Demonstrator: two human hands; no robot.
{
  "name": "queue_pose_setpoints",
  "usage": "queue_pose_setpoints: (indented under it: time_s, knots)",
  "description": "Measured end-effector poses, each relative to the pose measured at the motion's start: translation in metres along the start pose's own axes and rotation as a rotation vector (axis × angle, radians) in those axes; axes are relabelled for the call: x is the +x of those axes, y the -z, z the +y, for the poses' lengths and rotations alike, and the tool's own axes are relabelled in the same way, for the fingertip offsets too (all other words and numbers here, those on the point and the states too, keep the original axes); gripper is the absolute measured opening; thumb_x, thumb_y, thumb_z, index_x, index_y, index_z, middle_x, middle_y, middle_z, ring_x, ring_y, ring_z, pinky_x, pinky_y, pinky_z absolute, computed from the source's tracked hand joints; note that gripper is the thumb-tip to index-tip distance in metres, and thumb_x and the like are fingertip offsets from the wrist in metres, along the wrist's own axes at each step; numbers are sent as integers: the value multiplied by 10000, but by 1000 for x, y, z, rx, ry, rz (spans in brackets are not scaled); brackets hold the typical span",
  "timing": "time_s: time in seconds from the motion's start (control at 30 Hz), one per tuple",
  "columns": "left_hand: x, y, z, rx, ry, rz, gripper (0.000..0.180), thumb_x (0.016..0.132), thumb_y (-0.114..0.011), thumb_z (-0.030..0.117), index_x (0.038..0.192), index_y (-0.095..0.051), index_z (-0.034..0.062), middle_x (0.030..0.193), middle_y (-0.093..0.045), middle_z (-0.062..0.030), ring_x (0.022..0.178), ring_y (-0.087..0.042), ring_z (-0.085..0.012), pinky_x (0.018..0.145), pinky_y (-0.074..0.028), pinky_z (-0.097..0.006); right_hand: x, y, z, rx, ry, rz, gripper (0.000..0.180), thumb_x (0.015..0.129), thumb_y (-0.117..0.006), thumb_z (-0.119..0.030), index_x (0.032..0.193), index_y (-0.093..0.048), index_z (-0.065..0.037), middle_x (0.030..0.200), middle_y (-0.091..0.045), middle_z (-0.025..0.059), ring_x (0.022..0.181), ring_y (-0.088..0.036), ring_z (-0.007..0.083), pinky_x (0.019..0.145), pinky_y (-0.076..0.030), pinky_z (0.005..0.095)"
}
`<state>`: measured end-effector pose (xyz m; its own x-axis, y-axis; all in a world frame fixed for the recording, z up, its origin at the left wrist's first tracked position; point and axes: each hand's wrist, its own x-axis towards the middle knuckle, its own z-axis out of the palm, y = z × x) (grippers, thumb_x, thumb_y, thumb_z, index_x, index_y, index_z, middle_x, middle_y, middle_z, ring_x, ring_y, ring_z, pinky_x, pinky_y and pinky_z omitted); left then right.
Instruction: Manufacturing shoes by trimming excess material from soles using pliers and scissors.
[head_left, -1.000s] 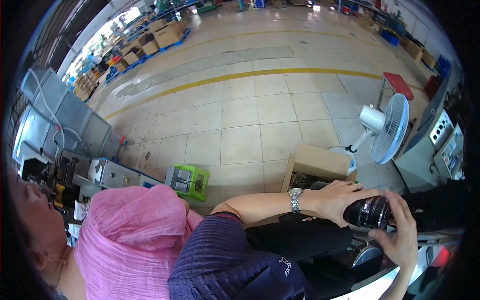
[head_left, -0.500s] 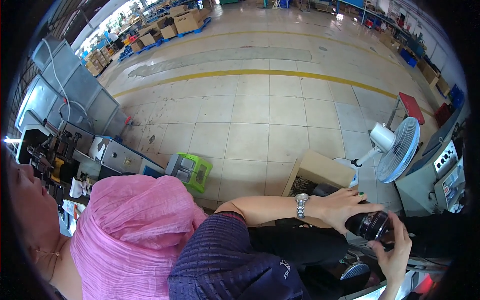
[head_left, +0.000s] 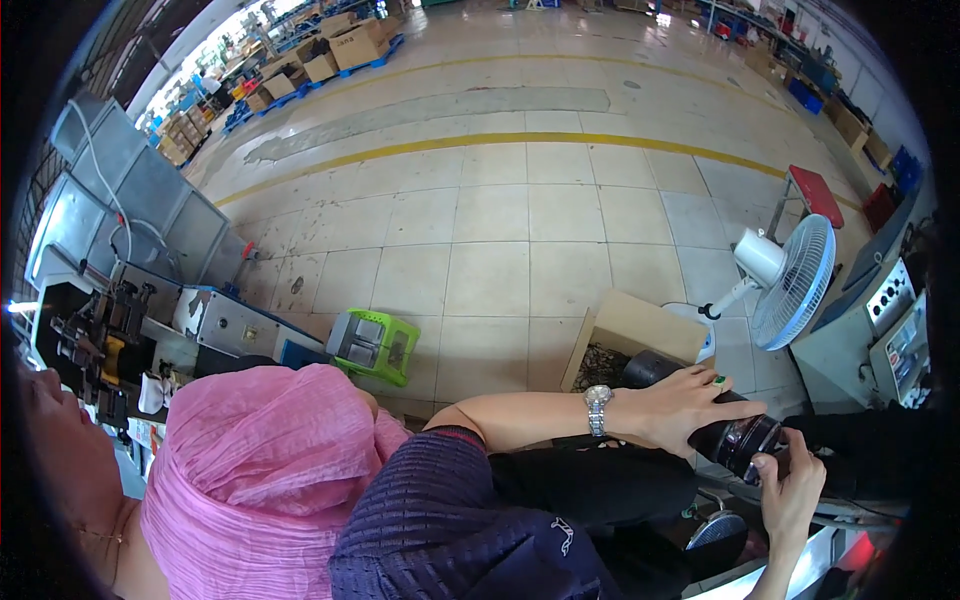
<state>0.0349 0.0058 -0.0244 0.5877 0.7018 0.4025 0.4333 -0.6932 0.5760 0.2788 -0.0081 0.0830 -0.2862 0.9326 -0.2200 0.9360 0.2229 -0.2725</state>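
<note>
Head view: my left hand [head_left: 690, 410] lies over a dark cylindrical part [head_left: 715, 425], fingers spread along its top. My right hand [head_left: 790, 490] cups its glossy end, fingers curled against it. The part sits at a machine's edge, just beside a cardboard box [head_left: 630, 335]. I judge the work unfinished: part in hand, not set down.
</note>
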Motion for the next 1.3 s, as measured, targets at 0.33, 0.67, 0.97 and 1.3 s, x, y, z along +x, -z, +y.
queue_pose_setpoints:
  time_s: [0.33, 0.67, 0.97, 1.3]
  knots:
    - [-1, -11, 7, 34, -18, 46, 1058, 623, -796, 176, 1516, -246, 321, 1290, -430, -194, 1183, -460, -417, 1015, -384, -496, -14, -16, -29, 226, 201, 293, 759, 642, -828, -269, 1269, -499, 5, 995, -650, 209, 808, -697, 347, 680, -562, 344]
    - [18, -17, 0, -4, -9, 194, 962, 575, -803, 197, 1431, -372, 117, 1240, -539, -170, 1152, -539, -360, 975, -450, -448, -3, -14, -32, 189, 287, 385, 763, 636, -838, -203, 1298, -490, -54, 1155, -585, 195, 996, -635, 399, 841, -530, 425]
    - [78, -102, 10, -243, -113, 164, 1045, 723, -808, 253, 1522, -161, 62, 1474, -345, -213, 1340, -369, -390, 1087, -330, -459, -17, -24, 102, -235, -42, 488, 765, 714, -783, -513, 1309, -493, -128, 1121, -639, 177, 924, -688, 334, 816, -577, 374]
    - [-16, -218, 6, -108, 18, -80, 746, 868, -670, 247, 1490, -296, 74, 1449, -343, -244, 1312, -381, -400, 1083, -325, -487, -39, -128, 261, -316, -586, 165, 802, 706, -773, -495, 1313, -466, -70, 1075, -632, 199, 907, -677, 346, 799, -555, 410]
